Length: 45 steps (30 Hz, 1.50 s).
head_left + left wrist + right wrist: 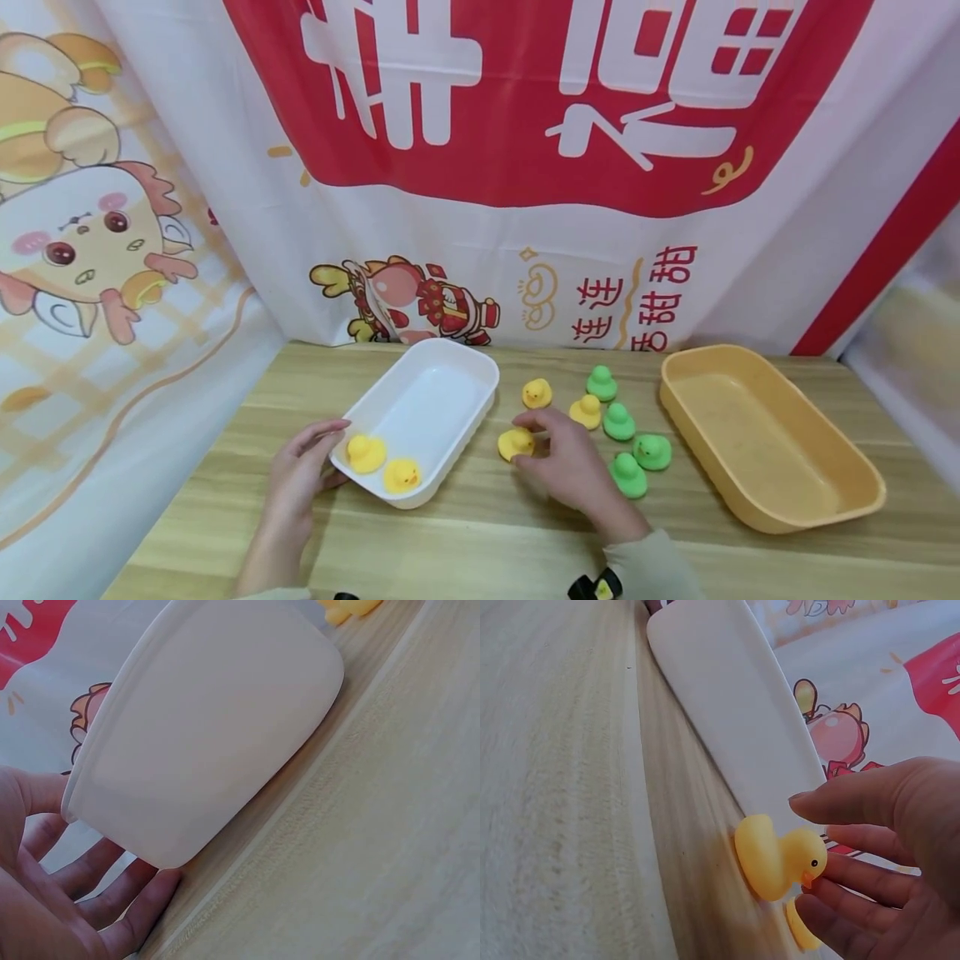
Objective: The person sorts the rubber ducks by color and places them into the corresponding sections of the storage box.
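Observation:
At the near left corner of a white plastic tray (420, 400), my left hand (300, 471) holds the rim and side wall, its fingers spread along the outside in the left wrist view. Two yellow rubber ducks, one at the left (365, 453) and one at the right (402, 476), sit inside the tray's near end. My right hand (566, 458) reaches round another yellow rubber duck (776, 859) on the table. In the right wrist view the thumb (847, 799) stands apart from this duck, and the fingers are at its beak side.
Two more yellow ducks, one farther back (537, 393) and one beside the green ones (587, 412), stand on the wooden table (465, 542). Several green ducks (618, 422) are beyond and right of my right hand. An orange tray (772, 450) lies at the right. A printed cloth (510, 242) hangs behind.

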### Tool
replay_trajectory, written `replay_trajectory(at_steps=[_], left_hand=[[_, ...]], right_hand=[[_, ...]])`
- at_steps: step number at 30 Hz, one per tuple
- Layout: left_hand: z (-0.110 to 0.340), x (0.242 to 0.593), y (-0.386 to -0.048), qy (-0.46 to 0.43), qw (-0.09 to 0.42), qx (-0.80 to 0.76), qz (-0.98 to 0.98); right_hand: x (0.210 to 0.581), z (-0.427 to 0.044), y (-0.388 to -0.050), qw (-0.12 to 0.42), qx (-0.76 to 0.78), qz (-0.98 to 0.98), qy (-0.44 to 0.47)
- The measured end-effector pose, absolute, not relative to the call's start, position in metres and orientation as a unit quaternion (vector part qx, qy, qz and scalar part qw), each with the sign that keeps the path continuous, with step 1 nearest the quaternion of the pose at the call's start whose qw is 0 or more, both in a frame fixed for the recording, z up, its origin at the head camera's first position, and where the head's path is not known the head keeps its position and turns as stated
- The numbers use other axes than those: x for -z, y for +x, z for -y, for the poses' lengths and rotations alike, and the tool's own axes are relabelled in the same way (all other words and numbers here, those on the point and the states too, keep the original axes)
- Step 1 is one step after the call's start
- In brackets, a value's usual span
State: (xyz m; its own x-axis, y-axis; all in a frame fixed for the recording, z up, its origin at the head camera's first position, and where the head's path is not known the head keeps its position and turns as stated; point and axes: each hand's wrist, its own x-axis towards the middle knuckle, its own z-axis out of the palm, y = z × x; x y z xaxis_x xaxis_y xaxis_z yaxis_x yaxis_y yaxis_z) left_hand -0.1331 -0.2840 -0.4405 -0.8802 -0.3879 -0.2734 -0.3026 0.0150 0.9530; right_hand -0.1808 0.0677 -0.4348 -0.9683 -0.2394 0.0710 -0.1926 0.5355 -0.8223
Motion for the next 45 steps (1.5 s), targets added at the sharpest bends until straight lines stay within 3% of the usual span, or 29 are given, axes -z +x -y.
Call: replay_trajectory(at_steps=[27,45], left_hand=[[0.283,0.440,-0.132,0.245,0.027,0.657,0.713],[0.282,0.438,-0.131,0.246,0.021,0.649,0.719]], right_hand=[[0.451,-0.058,-0.177,-0.001,0.461,-0.877,-0.137],[0.404,-0.073,-0.169,-0.047,0.561,-0.820,-0.099]])
